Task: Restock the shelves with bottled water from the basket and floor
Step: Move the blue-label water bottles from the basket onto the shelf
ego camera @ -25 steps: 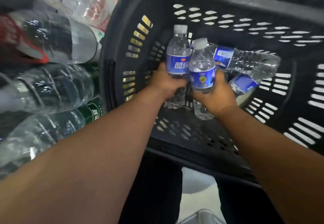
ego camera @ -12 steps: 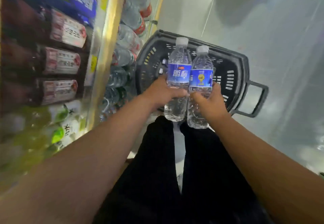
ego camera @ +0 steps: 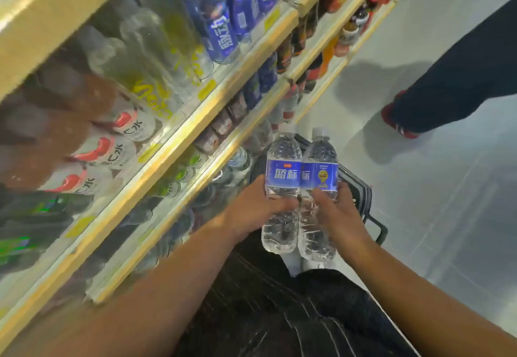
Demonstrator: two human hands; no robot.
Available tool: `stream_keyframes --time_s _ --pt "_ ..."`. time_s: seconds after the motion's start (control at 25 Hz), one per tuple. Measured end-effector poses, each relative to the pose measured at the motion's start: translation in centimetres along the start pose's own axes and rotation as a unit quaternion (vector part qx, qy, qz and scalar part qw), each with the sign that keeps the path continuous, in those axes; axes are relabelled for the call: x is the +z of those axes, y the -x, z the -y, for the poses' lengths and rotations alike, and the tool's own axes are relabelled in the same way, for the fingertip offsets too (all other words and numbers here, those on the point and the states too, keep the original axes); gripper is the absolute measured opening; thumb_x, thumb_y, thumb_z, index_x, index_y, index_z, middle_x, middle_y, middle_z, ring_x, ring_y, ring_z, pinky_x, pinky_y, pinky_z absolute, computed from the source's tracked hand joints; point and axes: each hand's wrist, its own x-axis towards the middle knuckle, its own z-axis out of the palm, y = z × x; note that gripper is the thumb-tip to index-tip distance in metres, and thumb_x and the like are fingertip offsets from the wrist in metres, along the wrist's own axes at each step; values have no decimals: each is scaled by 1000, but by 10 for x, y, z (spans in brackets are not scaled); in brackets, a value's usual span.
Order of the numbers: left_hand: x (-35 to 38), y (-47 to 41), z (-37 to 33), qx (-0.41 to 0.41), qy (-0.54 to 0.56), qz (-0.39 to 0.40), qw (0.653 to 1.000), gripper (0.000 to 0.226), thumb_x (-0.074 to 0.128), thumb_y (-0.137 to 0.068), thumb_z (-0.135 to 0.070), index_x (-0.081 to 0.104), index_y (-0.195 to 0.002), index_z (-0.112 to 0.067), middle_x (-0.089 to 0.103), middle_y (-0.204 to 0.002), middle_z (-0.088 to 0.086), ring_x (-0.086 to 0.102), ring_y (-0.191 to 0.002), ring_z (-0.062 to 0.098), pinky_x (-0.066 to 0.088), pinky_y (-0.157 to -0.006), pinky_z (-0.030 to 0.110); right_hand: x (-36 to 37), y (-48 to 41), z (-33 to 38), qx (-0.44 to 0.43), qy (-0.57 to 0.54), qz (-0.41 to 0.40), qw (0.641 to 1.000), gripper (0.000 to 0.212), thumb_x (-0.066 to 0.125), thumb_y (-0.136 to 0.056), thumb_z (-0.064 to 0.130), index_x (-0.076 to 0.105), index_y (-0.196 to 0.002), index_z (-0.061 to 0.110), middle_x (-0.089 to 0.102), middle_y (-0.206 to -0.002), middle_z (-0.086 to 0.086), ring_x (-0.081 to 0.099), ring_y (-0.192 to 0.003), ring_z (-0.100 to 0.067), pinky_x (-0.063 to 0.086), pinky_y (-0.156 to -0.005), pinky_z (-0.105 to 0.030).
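Note:
Two clear water bottles with blue labels and white caps stand upright side by side in front of me. My left hand [ego camera: 256,208] grips the left water bottle [ego camera: 281,177] around its middle. My right hand [ego camera: 335,211] grips the right water bottle [ego camera: 320,174] the same way. The two bottles touch each other. Below and behind them lies the black basket [ego camera: 361,191] on the floor, mostly hidden by the bottles and my hands. The shelves [ego camera: 179,144] with yellow edge strips run along my left.
The shelves hold many drinks: blue-labelled bottles [ego camera: 223,21], clear bottles with yellow print [ego camera: 156,57], red-marked bottles [ego camera: 112,147] and water bottles [ego camera: 237,161] lower down. Another person's leg [ego camera: 453,77] and red shoe [ego camera: 394,121] stand on the grey floor at right.
Both hands have lifted the two bottles out of the basket and up. My view has risen from inside the basket to the shelves; the basket now lies below.

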Motion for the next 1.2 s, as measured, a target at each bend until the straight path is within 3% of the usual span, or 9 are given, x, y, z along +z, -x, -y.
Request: stream_keyframes --time_s 0.08,0.2,0.32,0.48,0.64,0.84,1.0,1.12,1.2 --pt "11 30 -2 34 11 -46 998 25 76 -85 -23 63 -103 -34 69 -89 -22 61 -75 -20 42 -65 2 -3 15 13 -19 29 34 999 33 64 -88 48 45 -113 38 61 -118 3 65 -103 -18 54 -88 -43" --pt "32 68 0 59 69 -103 991 33 81 -79 -25 67 -108 -28 74 -93 -11 68 -82 -8 48 -72 6 -10 35 19 -50 77 81 992 60 71 -72 58 44 -120 34 64 -115 5 65 -101 -17 54 -89 -44" --pt "49 106 12 55 136 -181 973 53 83 -66 -40 66 -114 -26 76 -100 -4 72 -94 12 57 -89 36 -10 57 23 -82 129 133 979 65 75 -70 58 47 -122 32 66 -106 8 67 -98 -16 53 -91 -47" --pt "54 162 37 57 194 -262 944 58 85 -65 -35 64 -117 -20 76 -102 -3 72 -94 13 57 -90 41 13 90 23 -109 159 250 949 75 78 -61 59 52 -124 27 71 -110 4 71 -94 -12 56 -79 -34" --pt "50 210 73 55 266 -329 904 67 84 -55 -42 65 -114 -19 75 -103 3 71 -97 21 54 -94 50 53 119 16 -107 188 336 916 62 81 -73 42 50 -123 24 70 -107 1 72 -87 -11 57 -71 -30" --pt "34 270 128 57 318 -381 866 54 83 -65 -37 64 -116 -31 74 -110 -2 70 -105 18 51 -98 49 117 156 6 -104 241 422 868 47 71 -86 35 48 -125 22 71 -103 3 72 -79 -5 52 -55 -15" --pt "15 309 171 53 336 -402 850 51 79 -73 -35 59 -121 -33 73 -112 -8 69 -104 13 53 -96 43 173 180 -14 -94 244 456 851 42 70 -87 26 50 -124 24 71 -110 -1 71 -89 -12 56 -67 -26" --pt "-2 337 202 51 345 -413 841 39 77 -82 -22 61 -117 -32 74 -108 -9 70 -99 7 54 -89 29 210 197 -32 -78 235 471 847 54 74 -78 30 51 -127 25 70 -115 -5 68 -104 -27 54 -87 -53" --pt "-10 350 217 51 346 -417 839 37 77 -83 -19 62 -114 -31 74 -105 -11 69 -95 1 53 -81 17 231 201 -40 -54 229 478 846 59 75 -75 33 51 -129 25 70 -116 -8 67 -108 -33 48 -95 -62"
